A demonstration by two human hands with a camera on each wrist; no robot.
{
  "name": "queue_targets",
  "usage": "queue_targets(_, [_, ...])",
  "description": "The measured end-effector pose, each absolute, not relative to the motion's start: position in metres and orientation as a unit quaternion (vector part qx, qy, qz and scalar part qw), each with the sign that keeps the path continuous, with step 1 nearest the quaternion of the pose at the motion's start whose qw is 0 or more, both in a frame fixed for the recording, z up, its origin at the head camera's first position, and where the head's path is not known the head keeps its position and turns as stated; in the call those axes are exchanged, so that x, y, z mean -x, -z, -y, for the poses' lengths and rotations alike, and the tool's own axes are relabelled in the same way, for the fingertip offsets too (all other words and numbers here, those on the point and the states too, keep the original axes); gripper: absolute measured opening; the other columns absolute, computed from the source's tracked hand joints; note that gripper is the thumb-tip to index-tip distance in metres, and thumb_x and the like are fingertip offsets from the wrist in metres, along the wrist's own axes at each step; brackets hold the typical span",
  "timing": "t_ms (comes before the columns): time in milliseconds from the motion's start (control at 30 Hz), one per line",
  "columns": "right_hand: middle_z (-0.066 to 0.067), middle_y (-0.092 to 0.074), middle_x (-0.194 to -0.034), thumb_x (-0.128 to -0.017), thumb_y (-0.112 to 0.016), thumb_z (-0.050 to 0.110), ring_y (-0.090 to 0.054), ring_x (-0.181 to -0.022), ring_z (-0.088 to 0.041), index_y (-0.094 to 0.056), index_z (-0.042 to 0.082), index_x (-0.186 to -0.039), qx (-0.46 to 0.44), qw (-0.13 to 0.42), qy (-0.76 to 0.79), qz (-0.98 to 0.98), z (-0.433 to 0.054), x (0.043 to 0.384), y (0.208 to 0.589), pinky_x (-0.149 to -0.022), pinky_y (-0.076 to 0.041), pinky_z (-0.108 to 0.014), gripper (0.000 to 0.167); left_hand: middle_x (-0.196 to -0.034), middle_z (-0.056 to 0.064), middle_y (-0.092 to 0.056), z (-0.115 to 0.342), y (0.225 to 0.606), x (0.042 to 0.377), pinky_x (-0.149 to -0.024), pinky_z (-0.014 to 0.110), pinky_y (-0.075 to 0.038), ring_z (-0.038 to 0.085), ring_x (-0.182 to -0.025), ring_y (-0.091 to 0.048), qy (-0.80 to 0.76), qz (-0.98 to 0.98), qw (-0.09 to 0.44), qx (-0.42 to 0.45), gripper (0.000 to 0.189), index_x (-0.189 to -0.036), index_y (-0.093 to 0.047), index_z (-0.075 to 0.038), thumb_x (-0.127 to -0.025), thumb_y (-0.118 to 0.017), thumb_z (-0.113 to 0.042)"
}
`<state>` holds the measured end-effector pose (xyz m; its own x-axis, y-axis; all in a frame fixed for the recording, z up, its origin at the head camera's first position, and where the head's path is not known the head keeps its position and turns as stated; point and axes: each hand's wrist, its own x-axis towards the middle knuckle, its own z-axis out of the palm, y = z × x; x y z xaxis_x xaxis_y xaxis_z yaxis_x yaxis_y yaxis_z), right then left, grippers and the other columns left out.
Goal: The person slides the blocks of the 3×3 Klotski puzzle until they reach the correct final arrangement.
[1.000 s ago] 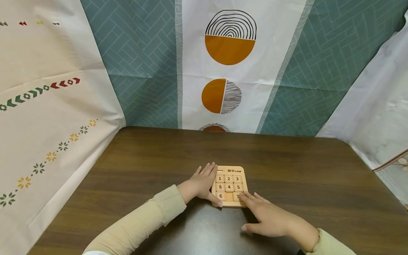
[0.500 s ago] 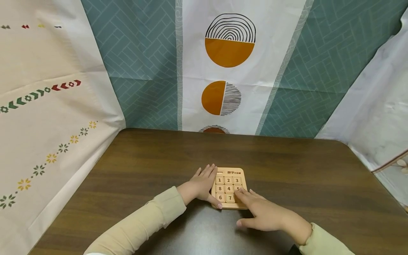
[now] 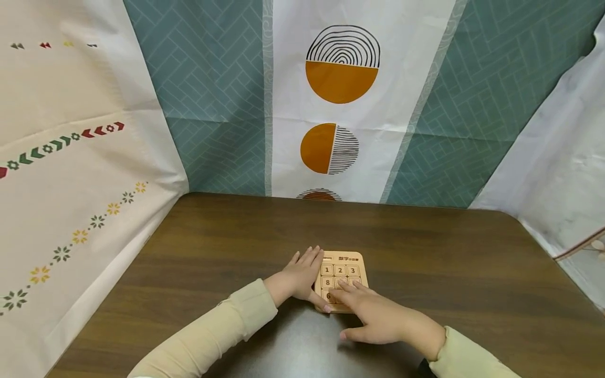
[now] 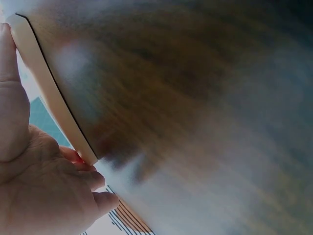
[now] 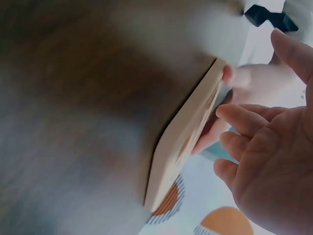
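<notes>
A wooden sliding number puzzle point(image 3: 361, 259) lies flat on the table. My left hand point(image 3: 299, 278) steadies its left side, fingers extended along the edge and thumb at the near left corner; the left wrist view shows the thumb and fingers touching the puzzle's edge point(image 4: 56, 98). My right hand point(image 3: 380, 315) reaches over from the right with fingers stretched out above the lower rows. Its index fingertip is by the 6 tile point(image 3: 328, 296); contact is unclear. Tiles 1, 2, 3 and 8 are readable, while the right hand hides much of the other tiles.
The dark wooden table point(image 3: 227, 231) extends around the puzzle. Behind it hangs a teal and white patterned cloth point(image 3: 212, 105). A cream cloth point(image 3: 56, 210) borders the left side, and a pale cloth point(image 3: 562, 152) the right.
The 7 tile slid left from the lower right corner to the bottom middle under my right fingers. My right hand then moved further left across the puzzle. The left hand stayed put.
</notes>
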<state>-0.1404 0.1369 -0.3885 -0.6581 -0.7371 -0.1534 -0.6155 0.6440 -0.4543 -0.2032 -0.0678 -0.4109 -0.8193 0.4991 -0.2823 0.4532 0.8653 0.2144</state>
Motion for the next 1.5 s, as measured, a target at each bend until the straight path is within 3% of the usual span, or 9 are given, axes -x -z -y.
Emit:
queue_targets(167, [-0.015, -0.035, -0.151, -0.085, -0.068, 0.037, -0.025, -0.142, -0.036, -0.038, 0.005, -0.145, 0.398, 0.164, 0.156, -0.889, -0.131, 0.132, 0.388, -0.112, -0.022, -0.055, 0.075, -0.16, 0.012, -0.009, 0.068, 0.411, 0.204, -0.118, 0.046, -0.013, 0.025, -0.148, -0.009, -0.068, -0.953, 0.162, -0.248, 0.126, -0.153, -0.011, -0.003, -0.064, -0.075, -0.066])
queue_targets(600, [-0.015, -0.037, -0.15, -0.085, -0.067, 0.043, -0.029, -0.14, -0.038, -0.036, 0.005, -0.146, 0.395, 0.154, 0.13, -0.896, -0.133, 0.132, 0.392, -0.111, -0.026, -0.054, 0.078, -0.16, 0.012, -0.008, 0.068, 0.411, 0.205, -0.118, 0.046, -0.013, 0.026, -0.148, -0.009, -0.071, -0.952, 0.163, -0.249, 0.126, -0.153, -0.01, -0.004, -0.064, -0.074, -0.068])
queue_targets(1167, [-0.016, -0.036, -0.15, -0.087, -0.065, 0.044, -0.032, -0.14, -0.031, -0.035, 0.004, -0.146, 0.368, 0.147, 0.139, -0.908, -0.164, 0.13, 0.393, -0.112, -0.023, -0.053, 0.077, -0.16, 0.013, -0.007, 0.068, 0.411, 0.206, -0.118, 0.045, -0.012, 0.026, -0.148, -0.008, -0.071, -0.951, 0.168, -0.25, 0.127, -0.153, -0.009, -0.004, -0.064, -0.072, -0.07])
queue_targets(1500, [-0.018, -0.04, -0.148, -0.087, -0.064, 0.043, -0.032, -0.139, -0.036, -0.038, 0.0, -0.144, 0.376, 0.133, 0.14, -0.906, -0.156, 0.129, 0.382, -0.111, -0.024, -0.055, 0.076, -0.16, 0.013, -0.006, 0.067, 0.409, 0.205, -0.119, 0.045, -0.011, 0.026, -0.148, -0.007, -0.077, -0.95, 0.173, -0.249, 0.126, -0.153, -0.009, -0.004, -0.065, -0.073, -0.068])
